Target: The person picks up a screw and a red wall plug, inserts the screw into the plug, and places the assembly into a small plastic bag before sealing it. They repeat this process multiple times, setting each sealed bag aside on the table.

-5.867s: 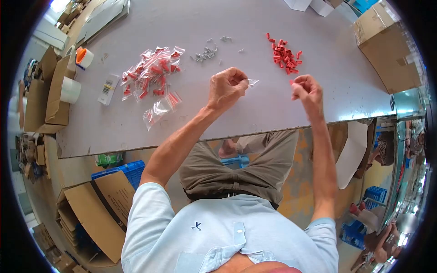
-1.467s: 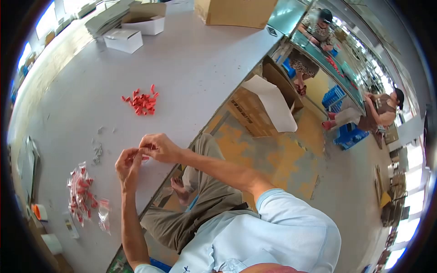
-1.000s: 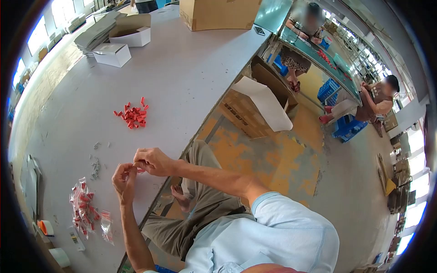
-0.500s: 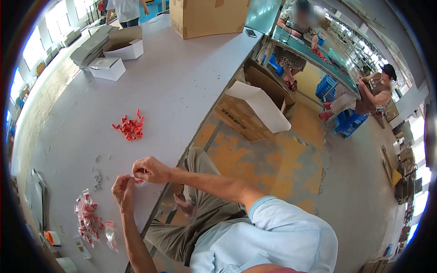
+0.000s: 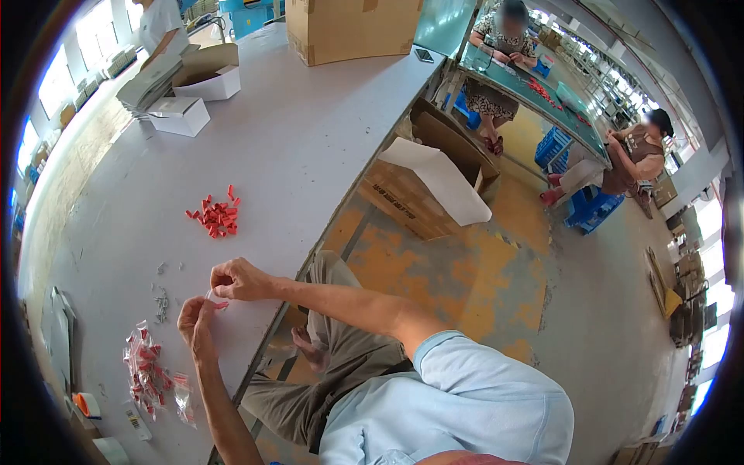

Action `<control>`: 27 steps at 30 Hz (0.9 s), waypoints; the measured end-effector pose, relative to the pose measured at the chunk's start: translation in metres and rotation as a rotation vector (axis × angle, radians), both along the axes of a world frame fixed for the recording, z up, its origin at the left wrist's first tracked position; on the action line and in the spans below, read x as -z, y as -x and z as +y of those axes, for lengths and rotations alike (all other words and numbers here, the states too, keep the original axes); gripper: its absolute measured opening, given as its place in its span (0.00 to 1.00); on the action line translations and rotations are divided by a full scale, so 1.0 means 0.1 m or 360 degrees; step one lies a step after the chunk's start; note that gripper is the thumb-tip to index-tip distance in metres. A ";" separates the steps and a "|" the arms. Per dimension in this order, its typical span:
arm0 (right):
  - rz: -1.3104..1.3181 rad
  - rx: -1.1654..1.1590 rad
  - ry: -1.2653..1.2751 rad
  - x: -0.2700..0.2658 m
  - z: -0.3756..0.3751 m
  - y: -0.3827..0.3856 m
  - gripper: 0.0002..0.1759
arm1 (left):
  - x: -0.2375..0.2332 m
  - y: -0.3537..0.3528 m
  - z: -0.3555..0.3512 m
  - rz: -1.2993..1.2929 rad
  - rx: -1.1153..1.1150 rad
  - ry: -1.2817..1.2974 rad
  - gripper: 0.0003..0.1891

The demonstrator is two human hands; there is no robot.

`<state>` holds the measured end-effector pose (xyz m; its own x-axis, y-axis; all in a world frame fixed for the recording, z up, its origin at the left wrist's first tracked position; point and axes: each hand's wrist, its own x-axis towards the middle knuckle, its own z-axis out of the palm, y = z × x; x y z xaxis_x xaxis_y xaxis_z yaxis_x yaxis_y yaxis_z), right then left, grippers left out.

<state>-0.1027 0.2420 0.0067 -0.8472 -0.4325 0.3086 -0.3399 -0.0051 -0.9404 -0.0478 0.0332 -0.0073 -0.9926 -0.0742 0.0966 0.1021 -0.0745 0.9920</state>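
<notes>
Close together over the table's near edge, my left hand (image 5: pixel 197 319) and my right hand (image 5: pixel 239 279) both pinch a small clear bag (image 5: pixel 209 296). A red piece (image 5: pixel 222 305) shows just under the fingers, and I cannot tell whether it lies inside the bag. Left of my hands are small grey metal pieces (image 5: pixel 161 304). Farther up the table lies a loose pile of red pieces (image 5: pixel 215 217). Filled clear bags with red pieces (image 5: pixel 146 368) are heaped beside my left forearm.
White open boxes (image 5: pixel 180 115) and a large carton (image 5: pixel 353 31) stand at the table's far end. An open carton (image 5: pixel 411 190) sits on the floor at the right. Two people sit at a green table (image 5: pixel 535 93); another person stands at the back left.
Both hands have shifted slightly left with the small bag, and more of the red piece shows. The standing person at the back has moved left.
</notes>
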 end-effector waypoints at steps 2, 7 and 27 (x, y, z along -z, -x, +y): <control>-0.0015 -0.0006 0.0004 -0.01 0.02 -0.01 0.07 | -0.04 0.00 0.03 -0.0022 0.0036 -0.0036 0.01; 0.0004 -0.0043 -0.0001 0.04 -0.01 0.01 0.06 | -0.01 0.00 0.00 -0.0034 0.0067 -0.0033 0.01; -0.0098 -0.0155 0.0173 0.05 0.01 0.02 0.03 | -0.11 -0.04 0.11 -0.0029 -0.0085 0.0137 0.02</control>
<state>-0.1047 0.2431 0.0020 -0.8217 -0.4803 0.3066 -0.2743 -0.1382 -0.9517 -0.0438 0.0445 0.0037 -0.9890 -0.1196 0.0870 0.0857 0.0160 0.9962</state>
